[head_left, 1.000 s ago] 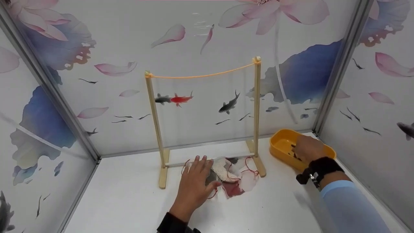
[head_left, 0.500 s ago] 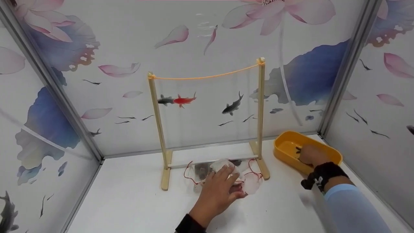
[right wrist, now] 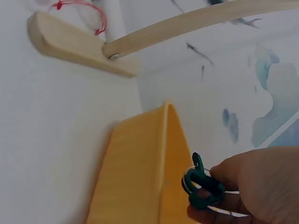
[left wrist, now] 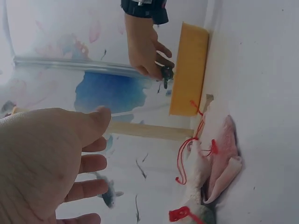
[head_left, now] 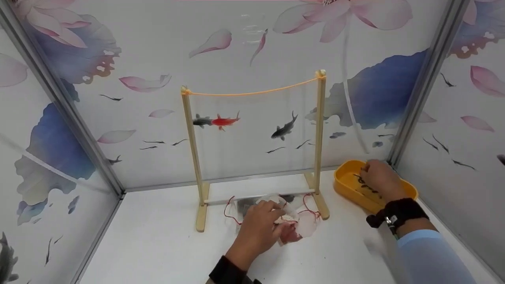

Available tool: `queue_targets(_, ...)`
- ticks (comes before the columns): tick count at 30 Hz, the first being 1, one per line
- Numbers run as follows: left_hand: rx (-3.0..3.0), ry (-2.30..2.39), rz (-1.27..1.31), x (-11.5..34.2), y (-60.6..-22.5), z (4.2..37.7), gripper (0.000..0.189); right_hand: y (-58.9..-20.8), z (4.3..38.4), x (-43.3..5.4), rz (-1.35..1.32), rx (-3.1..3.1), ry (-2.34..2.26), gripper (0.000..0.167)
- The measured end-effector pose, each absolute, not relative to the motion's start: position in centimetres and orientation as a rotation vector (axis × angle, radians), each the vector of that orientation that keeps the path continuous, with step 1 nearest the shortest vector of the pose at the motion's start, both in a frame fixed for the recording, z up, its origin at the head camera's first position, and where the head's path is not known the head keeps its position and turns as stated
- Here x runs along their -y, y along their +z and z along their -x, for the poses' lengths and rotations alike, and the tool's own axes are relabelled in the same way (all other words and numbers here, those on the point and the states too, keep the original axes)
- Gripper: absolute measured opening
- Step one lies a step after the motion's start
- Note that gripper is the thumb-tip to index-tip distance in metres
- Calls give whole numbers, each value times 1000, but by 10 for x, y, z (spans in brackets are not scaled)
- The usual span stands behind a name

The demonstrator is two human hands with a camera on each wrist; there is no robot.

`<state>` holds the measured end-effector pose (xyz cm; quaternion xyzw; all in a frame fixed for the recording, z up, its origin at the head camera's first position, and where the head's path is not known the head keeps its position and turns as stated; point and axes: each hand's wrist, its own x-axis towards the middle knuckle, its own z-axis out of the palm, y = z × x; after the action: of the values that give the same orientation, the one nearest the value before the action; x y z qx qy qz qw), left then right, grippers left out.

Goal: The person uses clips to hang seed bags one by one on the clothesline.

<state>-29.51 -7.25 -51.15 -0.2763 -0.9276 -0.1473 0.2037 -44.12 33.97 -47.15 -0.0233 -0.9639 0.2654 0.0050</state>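
Clip (right wrist: 200,201), dark green, is pinched in the right hand (head_left: 382,180) over the yellow tray (head_left: 347,193), lower right; a wooden foot (head_left: 321,209) separates tray from lower-centre pouches (head_left: 290,232) near the left hand (head_left: 258,228), grip relaxed.

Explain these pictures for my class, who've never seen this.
No machine here: a person works bare-handed. The wide view comes from a camera on the head, looking forward and down; the other two come from cameras on each wrist.

On the white table stand a wooden frame, with an orange cord across its top, and a yellow tray holding small dark things. Soft red-stringed items lie by the frame's base.

The right hand pinches a dark green clip above the tray; the left hand hovers over the soft items, holding nothing.
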Motion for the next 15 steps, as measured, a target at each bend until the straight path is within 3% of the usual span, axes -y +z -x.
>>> queue_targets(9, 2510, -471, 649, 109, -492, 294, 27, -453, 412, -260, -92, 2647, 1502, 33)
queue_targets(15, 2477, -602, 561, 127, -478, 288, 51, -455, 378, -185, -353, 2486, 1805, 27)
